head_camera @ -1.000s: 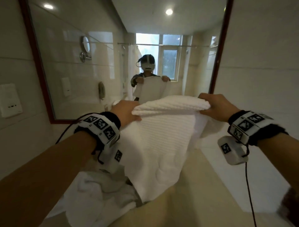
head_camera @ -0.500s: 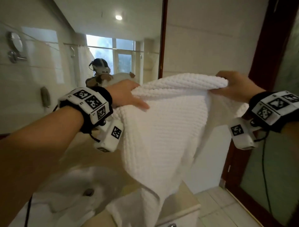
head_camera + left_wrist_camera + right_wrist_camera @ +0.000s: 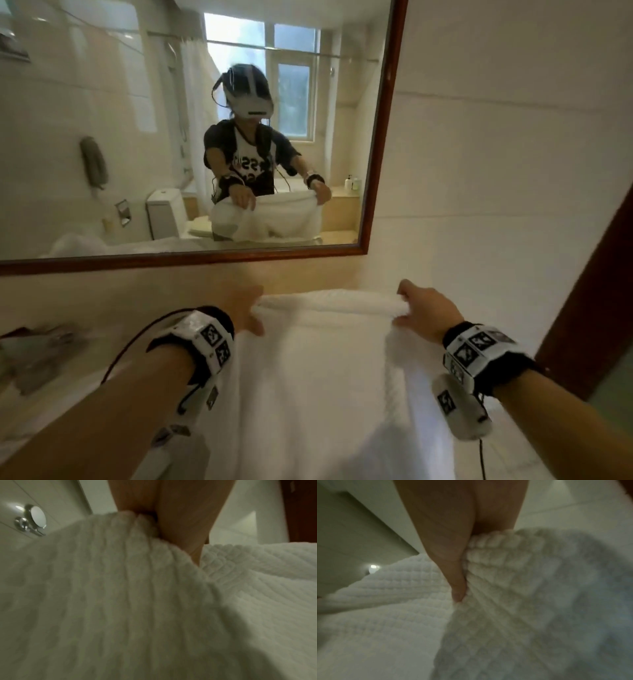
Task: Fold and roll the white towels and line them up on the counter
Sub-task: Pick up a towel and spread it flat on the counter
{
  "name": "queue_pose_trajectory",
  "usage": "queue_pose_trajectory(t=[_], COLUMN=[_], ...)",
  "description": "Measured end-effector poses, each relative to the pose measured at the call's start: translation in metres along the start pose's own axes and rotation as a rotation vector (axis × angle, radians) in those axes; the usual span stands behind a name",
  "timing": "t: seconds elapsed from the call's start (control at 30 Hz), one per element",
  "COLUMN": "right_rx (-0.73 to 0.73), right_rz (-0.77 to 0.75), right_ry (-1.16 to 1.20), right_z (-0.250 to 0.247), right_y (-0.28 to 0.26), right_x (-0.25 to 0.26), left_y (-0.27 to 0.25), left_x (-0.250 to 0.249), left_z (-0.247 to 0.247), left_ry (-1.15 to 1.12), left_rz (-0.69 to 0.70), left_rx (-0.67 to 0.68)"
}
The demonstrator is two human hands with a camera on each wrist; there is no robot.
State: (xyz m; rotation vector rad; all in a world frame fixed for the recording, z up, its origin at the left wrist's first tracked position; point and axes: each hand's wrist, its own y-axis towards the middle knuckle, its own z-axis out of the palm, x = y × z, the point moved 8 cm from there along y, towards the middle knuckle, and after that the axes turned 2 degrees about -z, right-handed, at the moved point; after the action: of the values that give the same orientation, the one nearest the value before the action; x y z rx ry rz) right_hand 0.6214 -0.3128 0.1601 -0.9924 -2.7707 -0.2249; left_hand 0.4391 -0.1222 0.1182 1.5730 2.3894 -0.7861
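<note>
A white waffle-weave towel point(image 3: 315, 377) hangs doubled over from both my hands, above the counter below the mirror. My left hand point(image 3: 245, 313) pinches its top left corner, and my right hand point(image 3: 419, 313) pinches the top right corner. The folded top edge runs straight between them. In the left wrist view my thumb point(image 3: 185, 524) presses into the towel point(image 3: 120, 601). The right wrist view has my thumb point(image 3: 453, 566) clamped on the bunched towel point(image 3: 505, 588). The towel's lower end is out of sight.
A wood-framed mirror point(image 3: 383, 137) fills the wall ahead and reflects me with the towel. A blurred heap of white cloth point(image 3: 51, 394) lies at the left on the beige counter point(image 3: 154, 291). A dark wooden door frame point(image 3: 589, 291) stands at the right.
I have turned back toward the mirror and brought the towel down from chest height to just above the counter. Both hands keep their hold on the top corners.
</note>
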Motion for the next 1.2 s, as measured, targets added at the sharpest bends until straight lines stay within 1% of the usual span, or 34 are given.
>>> queue_pose_trajectory(t=[0.03, 0.07, 0.1, 0.13, 0.2, 0.23, 0.27, 0.3, 0.33, 0.37, 0.4, 0.43, 0.47, 0.5, 0.53, 0.57, 0.6, 0.7, 0.8, 0.83, 0.9, 0.93, 0.97, 1.07, 1.13, 1.2], right_rx=[0.012, 0.022, 0.028, 0.032, 0.025, 0.038, 0.070, 0.116, 0.150, 0.182, 0.219, 0.278, 0.364, 0.479, 0.599, 0.702, 0.764, 0.790, 0.792, 0.745, 0.517, 0.431, 0.436, 0.698, 0.760, 0.770], right_rz=[0.006, 0.008, 0.006, 0.012, 0.025, 0.037, 0.047, 0.045, 0.033, 0.004, -0.050, -0.115, -0.187, -0.242, -0.279, -0.282, -0.263, -0.185, -0.170, -0.154, -0.109, -0.108, -0.131, -0.178, -0.174, -0.156], right_ry=[-0.020, -0.033, -0.044, -0.047, -0.054, -0.076, -0.117, -0.172, -0.219, -0.243, -0.233, -0.198, -0.167, -0.145, -0.126, -0.113, -0.104, -0.094, -0.073, -0.047, 0.002, -0.004, -0.024, -0.094, -0.095, -0.066], right_z=[0.018, 0.036, 0.055, 0.073, 0.107, 0.125, 0.145, 0.164, 0.180, 0.192, 0.204, 0.217, 0.232, 0.247, 0.262, 0.276, 0.286, 0.300, 0.298, 0.290, 0.263, 0.253, 0.253, 0.282, 0.292, 0.295], right_y=[0.024, 0.047, 0.069, 0.089, 0.122, 0.135, 0.145, 0.151, 0.154, 0.155, 0.153, 0.148, 0.142, 0.133, 0.124, 0.117, 0.115, 0.121, 0.132, 0.141, 0.166, 0.178, 0.184, 0.173, 0.168, 0.175], right_x=[-0.005, -0.010, -0.015, -0.019, -0.027, -0.032, -0.036, -0.040, -0.042, -0.042, -0.039, -0.034, -0.027, -0.019, -0.013, -0.011, -0.012, -0.017, -0.012, -0.012, -0.021, -0.027, -0.033, -0.042, -0.045, -0.049], left_y=[0.025, 0.048, 0.067, 0.086, 0.115, 0.125, 0.134, 0.142, 0.153, 0.160, 0.164, 0.162, 0.164, 0.169, 0.171, 0.170, 0.174, 0.182, 0.189, 0.192, 0.190, 0.186, 0.179, 0.157, 0.167, 0.181], left_x=[0.015, 0.036, 0.056, 0.069, 0.087, 0.093, 0.098, 0.104, 0.112, 0.112, 0.107, 0.098, 0.093, 0.096, 0.105, 0.112, 0.116, 0.125, 0.124, 0.124, 0.132, 0.133, 0.133, 0.147, 0.153, 0.153], left_z=[-0.014, -0.018, -0.017, -0.016, 0.002, 0.006, 0.012, 0.018, 0.033, 0.053, 0.075, 0.092, 0.108, 0.129, 0.149, 0.163, 0.166, 0.163, 0.152, 0.149, 0.158, 0.164, 0.167, 0.200, 0.193, 0.159], left_ry=[0.032, 0.140, 0.245, 0.287, 0.291, 0.316, 0.386, 0.465, 0.469, 0.444, 0.473, 0.533, 0.506, 0.476, 0.365, 0.243, 0.221, 0.175, 0.158, 0.148, 0.171, 0.230, 0.306, 0.419, 0.387, 0.327], left_rz=[-0.068, -0.221, -0.315, -0.353, -0.407, -0.418, -0.413, -0.395, -0.342, -0.297, -0.221, -0.141, -0.090, -0.095, -0.155, -0.228, -0.271, -0.283, -0.269, -0.267, -0.227, -0.184, -0.153, -0.143, -0.144, -0.197], left_rx=[-0.131, -0.169, -0.202, -0.260, -0.254, -0.307, -0.326, -0.379, -0.408, -0.347, -0.295, -0.221, -0.147, -0.022, 0.131, 0.261, 0.285, 0.271, 0.282, 0.275, 0.235, 0.135, 0.008, -0.160, -0.122, -0.092])
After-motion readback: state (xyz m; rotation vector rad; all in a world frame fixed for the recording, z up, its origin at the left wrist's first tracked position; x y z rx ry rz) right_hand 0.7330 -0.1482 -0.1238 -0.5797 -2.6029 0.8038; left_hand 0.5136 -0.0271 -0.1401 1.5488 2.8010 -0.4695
